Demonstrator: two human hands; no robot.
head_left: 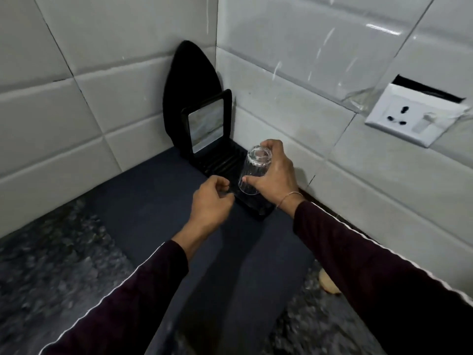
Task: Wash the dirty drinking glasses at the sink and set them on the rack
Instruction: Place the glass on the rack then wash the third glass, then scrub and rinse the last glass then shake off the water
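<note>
A clear drinking glass is upside down, its base up and its rim low over the near end of a black ribbed rack in the counter corner. My right hand grips the glass from the right side, thumb on its lower wall. Whether the rim touches the rack is unclear. My left hand is just left of the glass, its curled fingers pinching the rack's near left edge. No other glasses are in view, and neither is the sink.
The rack stands on a dark mat over a speckled granite counter. A black upright frame and a black rounded board lean in the tiled corner. A white wall socket is at right. A pale object lies by the wall.
</note>
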